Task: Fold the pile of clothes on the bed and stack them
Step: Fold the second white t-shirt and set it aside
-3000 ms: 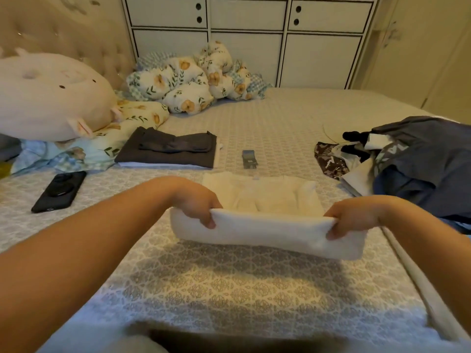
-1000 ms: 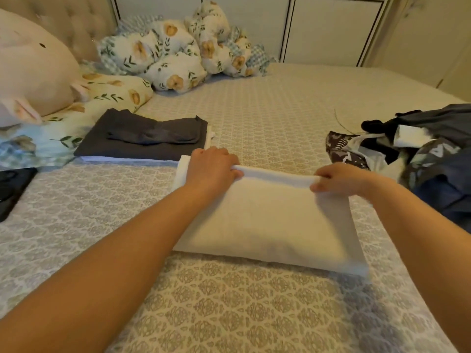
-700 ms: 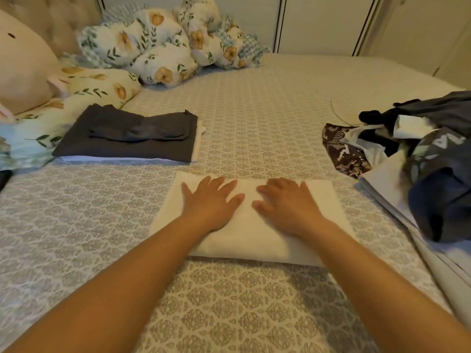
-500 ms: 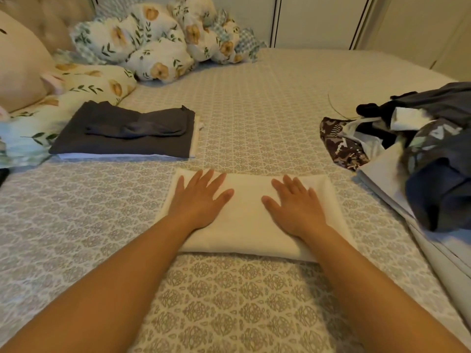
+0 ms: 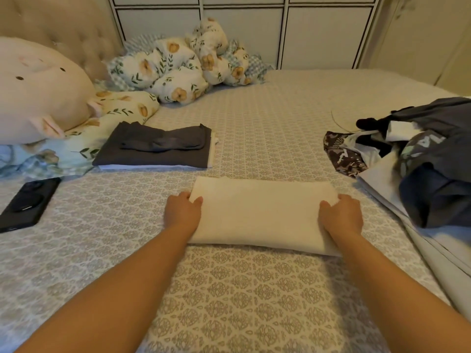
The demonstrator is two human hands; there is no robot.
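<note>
1. A person's left hand (image 5: pixel 181 214) and right hand (image 5: pixel 341 216) sit at opposite short ends of a cream folded garment (image 5: pixel 260 212) lying flat on the patterned bedspread (image 5: pixel 229 289), directly in front of the wearer.

2. The left hand's fingers (image 5: pixel 196 200) curl round the garment's left edge, thumb on top and the rest tucked beside or under it; the right hand's fingers (image 5: pixel 328 208) wrap the right edge the same way. Both hands appear closed on the cloth, though how far the fingers reach beneath cannot be told.

3. The step in hand, judging by the grip, is picking up or squaring off a finished fold, not making a new crease: the garment already forms a neat rectangle.

4. A stack of folded dark clothes (image 5: pixel 158 149) rests beyond and to the left, near a floral pillow (image 5: pixel 119 110), apart from the cream piece.

5. An unfolded heap of clothes (image 5: pixel 420 154) lies at the right side of the bed, so most of the task seems to remain.

6. The next move likely calls for lifting both ends level, keeping the layers from sliding open, and carrying the piece left onto the stack.

7. A black phone (image 5: pixel 28 203) lies at far left, clear of that path.
</note>
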